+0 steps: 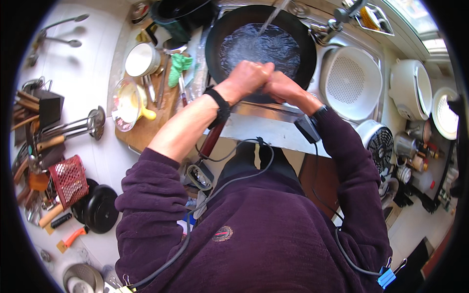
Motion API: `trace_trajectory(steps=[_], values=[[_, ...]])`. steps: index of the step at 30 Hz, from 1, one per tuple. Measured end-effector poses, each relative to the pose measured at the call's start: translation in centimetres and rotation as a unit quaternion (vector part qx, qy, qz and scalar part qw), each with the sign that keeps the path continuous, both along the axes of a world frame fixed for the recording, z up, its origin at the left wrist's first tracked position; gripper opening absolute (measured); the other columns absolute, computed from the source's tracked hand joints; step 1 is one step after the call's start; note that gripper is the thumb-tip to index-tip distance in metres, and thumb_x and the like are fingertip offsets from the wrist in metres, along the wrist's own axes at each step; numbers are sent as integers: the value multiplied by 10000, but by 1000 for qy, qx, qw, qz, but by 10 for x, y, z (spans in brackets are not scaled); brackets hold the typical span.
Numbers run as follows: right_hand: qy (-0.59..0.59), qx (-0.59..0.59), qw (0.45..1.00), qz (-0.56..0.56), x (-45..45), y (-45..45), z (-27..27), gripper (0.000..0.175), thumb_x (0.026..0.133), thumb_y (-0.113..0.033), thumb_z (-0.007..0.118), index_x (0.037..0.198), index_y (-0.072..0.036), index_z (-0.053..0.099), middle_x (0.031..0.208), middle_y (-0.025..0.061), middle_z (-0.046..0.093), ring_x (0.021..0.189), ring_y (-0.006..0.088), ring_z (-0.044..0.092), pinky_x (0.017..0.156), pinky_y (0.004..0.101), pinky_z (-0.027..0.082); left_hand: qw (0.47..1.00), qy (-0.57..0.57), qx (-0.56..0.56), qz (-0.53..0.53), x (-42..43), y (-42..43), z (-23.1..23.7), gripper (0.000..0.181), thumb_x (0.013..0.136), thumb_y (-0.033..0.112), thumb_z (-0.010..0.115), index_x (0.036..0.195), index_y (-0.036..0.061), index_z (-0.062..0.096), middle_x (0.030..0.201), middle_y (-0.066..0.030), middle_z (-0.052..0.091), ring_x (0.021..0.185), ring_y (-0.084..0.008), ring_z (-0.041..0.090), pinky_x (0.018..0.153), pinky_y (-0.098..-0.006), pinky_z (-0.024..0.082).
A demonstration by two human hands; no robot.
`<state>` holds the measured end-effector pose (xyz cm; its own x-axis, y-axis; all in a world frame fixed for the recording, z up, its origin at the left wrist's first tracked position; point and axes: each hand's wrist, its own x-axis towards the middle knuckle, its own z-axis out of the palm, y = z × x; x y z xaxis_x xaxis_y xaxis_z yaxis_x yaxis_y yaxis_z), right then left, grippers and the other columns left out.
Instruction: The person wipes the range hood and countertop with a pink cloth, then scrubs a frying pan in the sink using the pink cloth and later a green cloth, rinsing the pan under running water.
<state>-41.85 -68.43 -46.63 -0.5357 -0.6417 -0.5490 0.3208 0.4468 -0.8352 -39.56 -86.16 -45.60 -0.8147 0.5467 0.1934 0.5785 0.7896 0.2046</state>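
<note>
My left hand [247,80] and my right hand [287,87] meet over the near rim of a large dark wok [307,55]. Both are curled into fists and touch each other; whether anything is squeezed between them is hidden. Rippling water [234,47] covers the wok's bottom, and a stream of water [272,19] pours into it from above. The wok sits over the steel sink, with its reddish-brown handle [214,139] reaching toward me beneath my left forearm.
Right of the wok stands a white plastic colander [373,88], and the faucet [326,31] is behind. At left, a wooden board [161,119] carries a white bowl [141,60], a clear bowl [124,106] and a green cloth [179,67]. Cables [234,179] hang across my front.
</note>
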Motion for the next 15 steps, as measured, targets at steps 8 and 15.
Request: trace_trajectory(steps=[8, 15], values=[[50, 21, 996, -74, 27, 8, 7, 154, 793, -94, 635, 895, 21, 624, 677, 110, 609, 566, 208, 582, 508, 372, 435, 997, 78, -9, -8, 11, 7, 9, 154, 867, 167, 654, 988, 93, 594, 805, -78, 637, 778, -278, 690, 618, -388, 581], [309, 174, 928, -110, 79, 93, 21, 480, 833, -275, 743, 1173, 25, 586, 1027, 257, 710, 1010, 447, 686, 845, 470, 538, 984, -23, 103, 142, 43, -18, 40, 506, 768, 90, 782, 1235, 88, 585, 1147, -146, 577, 1062, -337, 617, 835, -440, 577]])
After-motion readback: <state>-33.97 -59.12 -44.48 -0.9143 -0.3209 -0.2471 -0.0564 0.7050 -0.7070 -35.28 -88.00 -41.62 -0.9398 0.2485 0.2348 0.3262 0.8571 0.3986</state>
